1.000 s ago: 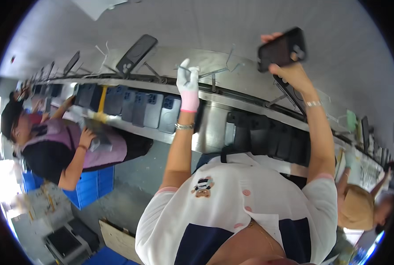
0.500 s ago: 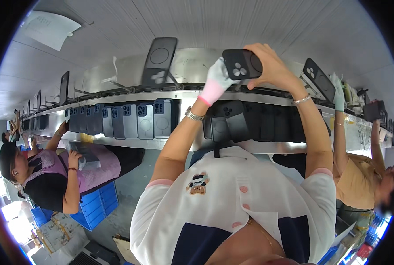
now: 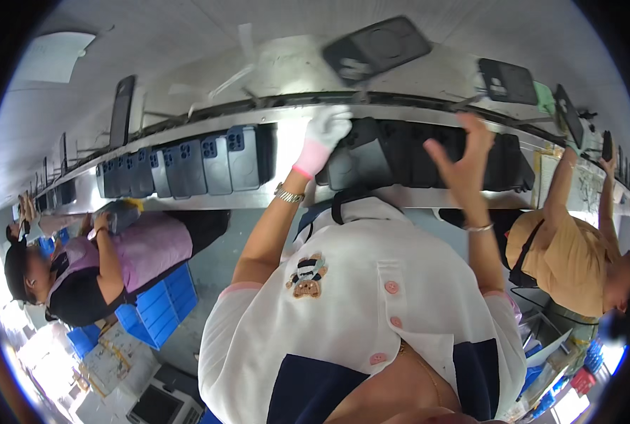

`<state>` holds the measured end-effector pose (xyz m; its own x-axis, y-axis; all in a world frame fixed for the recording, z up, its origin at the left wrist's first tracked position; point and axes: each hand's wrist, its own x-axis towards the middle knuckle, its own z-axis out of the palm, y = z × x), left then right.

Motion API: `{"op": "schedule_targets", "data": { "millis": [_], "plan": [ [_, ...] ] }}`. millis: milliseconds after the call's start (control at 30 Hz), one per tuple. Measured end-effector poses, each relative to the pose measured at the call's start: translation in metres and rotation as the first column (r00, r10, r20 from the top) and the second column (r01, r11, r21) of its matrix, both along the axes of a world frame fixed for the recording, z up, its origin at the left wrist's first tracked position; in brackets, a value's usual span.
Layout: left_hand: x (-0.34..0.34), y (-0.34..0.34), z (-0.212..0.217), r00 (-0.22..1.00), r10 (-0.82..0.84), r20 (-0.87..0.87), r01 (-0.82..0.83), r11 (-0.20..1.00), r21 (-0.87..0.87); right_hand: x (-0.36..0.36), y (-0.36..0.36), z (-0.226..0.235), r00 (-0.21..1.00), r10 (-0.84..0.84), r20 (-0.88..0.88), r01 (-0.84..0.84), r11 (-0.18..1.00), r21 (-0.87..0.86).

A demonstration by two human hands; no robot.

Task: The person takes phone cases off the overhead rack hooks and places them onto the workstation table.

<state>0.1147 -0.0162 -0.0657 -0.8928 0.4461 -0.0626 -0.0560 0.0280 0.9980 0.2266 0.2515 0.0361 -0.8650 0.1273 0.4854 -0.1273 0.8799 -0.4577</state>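
Phone case (image 3: 380, 49) is slanting at one o'clock from the left hand (image 3: 329, 127), grip unclear, long axis pointing camera-end toward eight, while the right hand (image 3: 468, 155) is holding fingers apart, blue crate (image 3: 161, 308) sitting at its eight o'clock.

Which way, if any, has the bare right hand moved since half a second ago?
Yes: the right hand has moved nearer the wearer, from beyond the metal rail to its near side.
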Motion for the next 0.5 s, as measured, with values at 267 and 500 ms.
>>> {"op": "schedule_targets", "data": {
  "millis": [267, 500],
  "plan": [
    [0.028, -0.118, -0.011, 0.876, 0.457, 0.155, -0.460, 0.888, -0.022, -0.010, -0.117, -0.117, 0.895, -0.078, 0.440, 0.077, 0.997, 0.020],
    [0.008, -0.187, 0.003, 0.760, 0.629, 0.162, -0.648, 0.754, 0.112, -0.011, -0.093, -0.100, 0.853, -0.117, 0.509, 0.011, 0.978, 0.207]
  ]
}}
